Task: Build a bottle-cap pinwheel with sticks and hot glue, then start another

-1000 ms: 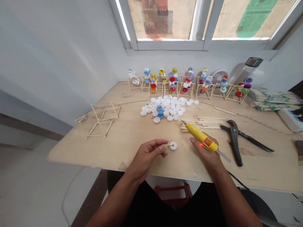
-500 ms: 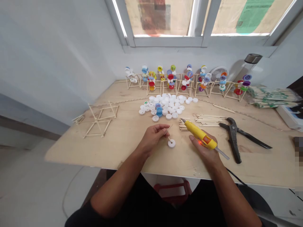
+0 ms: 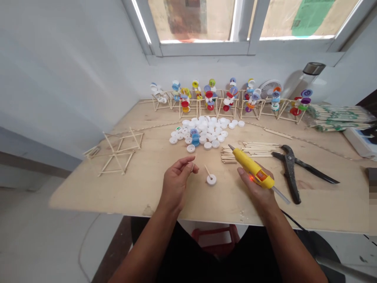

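Note:
My left hand (image 3: pixel 179 175) is closed in a pinch on a thin wooden stick (image 3: pixel 194 161), mostly hidden by the fingers. Just right of it, a white bottle cap (image 3: pixel 211 180) lies on the table with a short wooden stick (image 3: pixel 207 170) slanting up from its middle. A yellow glue gun (image 3: pixel 251 167) is gripped in my right hand (image 3: pixel 259 188), its nozzle pointing up and left and a clear glue stick (image 3: pixel 281 195) protruding from its back. A red light glows by the fingers.
Many mostly white caps (image 3: pixel 206 131) are piled mid-table. Cut sticks (image 3: pixel 260 149) and black-handled pliers (image 3: pixel 290 161) lie to the right. Stick frames (image 3: pixel 118 153) stand at left. Finished stick-and-cap wheels (image 3: pixel 209 100) line the back, near a fan (image 3: pixel 270 90) and bottle (image 3: pixel 308 80).
My left hand has drawn back left, away from the cap, still pinching its stick. The cap's short stick now stands apart from my fingers. My right hand keeps the glue gun nearly in place.

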The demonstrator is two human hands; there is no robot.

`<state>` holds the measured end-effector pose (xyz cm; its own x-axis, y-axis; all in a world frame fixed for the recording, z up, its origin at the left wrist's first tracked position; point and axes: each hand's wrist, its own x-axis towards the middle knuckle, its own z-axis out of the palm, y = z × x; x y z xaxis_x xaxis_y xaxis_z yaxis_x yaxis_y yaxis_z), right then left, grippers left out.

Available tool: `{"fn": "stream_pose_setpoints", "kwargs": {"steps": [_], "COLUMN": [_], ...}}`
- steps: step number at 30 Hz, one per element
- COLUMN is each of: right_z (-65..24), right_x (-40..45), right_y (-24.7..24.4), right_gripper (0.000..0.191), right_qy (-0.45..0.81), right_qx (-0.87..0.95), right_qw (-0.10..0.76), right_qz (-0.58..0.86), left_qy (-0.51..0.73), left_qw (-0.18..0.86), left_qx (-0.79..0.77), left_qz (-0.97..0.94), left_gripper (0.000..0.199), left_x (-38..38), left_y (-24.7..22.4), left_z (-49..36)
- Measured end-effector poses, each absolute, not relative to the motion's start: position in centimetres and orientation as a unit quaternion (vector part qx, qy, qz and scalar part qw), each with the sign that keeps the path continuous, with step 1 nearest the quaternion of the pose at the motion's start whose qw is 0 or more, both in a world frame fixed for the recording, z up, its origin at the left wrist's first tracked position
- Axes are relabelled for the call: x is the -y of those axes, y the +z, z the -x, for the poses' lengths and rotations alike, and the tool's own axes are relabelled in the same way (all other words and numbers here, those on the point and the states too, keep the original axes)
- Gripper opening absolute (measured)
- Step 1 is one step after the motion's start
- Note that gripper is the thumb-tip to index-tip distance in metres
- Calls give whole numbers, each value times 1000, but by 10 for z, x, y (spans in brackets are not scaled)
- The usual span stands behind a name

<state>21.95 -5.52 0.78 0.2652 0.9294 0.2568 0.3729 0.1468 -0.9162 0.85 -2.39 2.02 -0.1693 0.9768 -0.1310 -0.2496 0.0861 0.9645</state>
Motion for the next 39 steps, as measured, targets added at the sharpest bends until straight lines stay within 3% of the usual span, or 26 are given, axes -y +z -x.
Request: {"fn": "stream_pose_setpoints", "kwargs": {"steps": [22,32,39], "right_z": [-218,-216,-216], "right_x": [55,57,54], "right_y": [15,16,17], "right_gripper": [25,27,26], "right_qy": [208,222,215], "right_qx": [521,520,534], "right_qw": [556,542,538], "right_qz": [614,622,616], "left_qy": [502,435,359], "left_qw": [651,402,246], "left_qx": [-441,-585,-592], "left_qz": [-359,-554,-678], "left_gripper": [27,21,23], "left_x": [-13,53,77], "left_y": [24,12,-2], "left_z": [-78,-17,-18]}}
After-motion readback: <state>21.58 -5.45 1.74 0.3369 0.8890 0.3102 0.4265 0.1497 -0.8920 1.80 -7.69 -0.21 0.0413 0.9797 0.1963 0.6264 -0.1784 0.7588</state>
